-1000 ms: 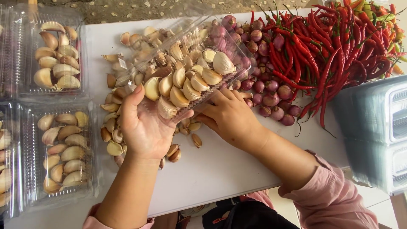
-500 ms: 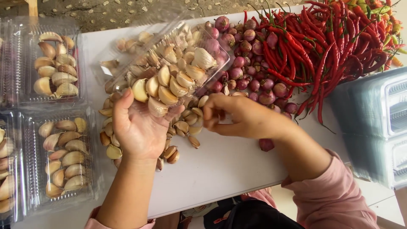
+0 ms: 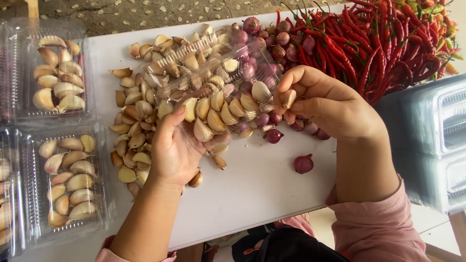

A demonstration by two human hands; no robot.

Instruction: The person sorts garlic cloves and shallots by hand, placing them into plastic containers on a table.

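A: What is the right hand (image 3: 330,104) doing?

B: It is pinching a single garlic clove (image 3: 288,98) between thumb and fingertips, closed narrowly on it, and holding it right at the open edge of the clear plastic box (image 3: 213,82), at about three o'clock from the box.

A: And the left hand (image 3: 177,148)?

B: It is cupping the box from below, at about seven o'clock, with the thumb lying along the near rim and the fingers spread under the base. The box is being held tilted, open side toward the right hand, probably so the cloves lie in a row and a new one can slot in beside them.

A: Where is the loose garlic?

B: The garlic pile (image 3: 138,111) is lying on the white desk (image 3: 257,194) just beneath and at nine o'clock of the box, close to the left hand, within easy reach.

A: What is farther out?

B: Small red shallots (image 3: 276,46) are heaped at one o'clock of the box, with one stray shallot (image 3: 303,163) lying apart at five o'clock. Red chillies (image 3: 383,43) are piled beyond at two o'clock. At the far nine o'clock side, filled boxes of garlic (image 3: 56,73) are sitting closed; at three o'clock a stack of empty boxes (image 3: 437,140) is waiting.
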